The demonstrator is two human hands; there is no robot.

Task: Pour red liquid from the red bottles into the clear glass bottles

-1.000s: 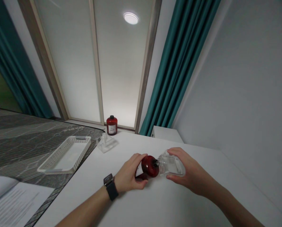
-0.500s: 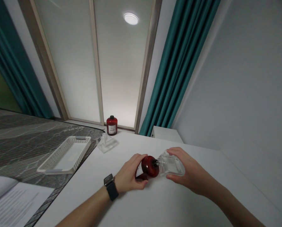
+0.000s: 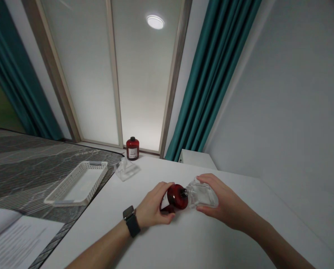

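Wrapped round a dark red bottle (image 3: pixel 178 197) with a white label is my left hand (image 3: pixel 155 203), which has a dark watch (image 3: pixel 131 221) at its wrist. The bottle is tilted, its neck pointing right. My right hand (image 3: pixel 225 201) grips a clear glass bottle (image 3: pixel 203 195), also tipped on its side with its neck to the left. The two necks meet mouth to mouth above the white table (image 3: pixel 183 243). Whether liquid passes between them I cannot tell.
A second red bottle (image 3: pixel 132 148) with a black cap stands at the table's far edge. Near it lies a crumpled clear plastic piece (image 3: pixel 127 171). To the left are a white perforated basket (image 3: pixel 91 190) and an open book (image 3: pixel 24 239). A white cabinet (image 3: pixel 199 158) stands behind.
Both hands and the two bottles hold nearly the same pose, with only a very slight shift to the left. Everything else is unchanged.
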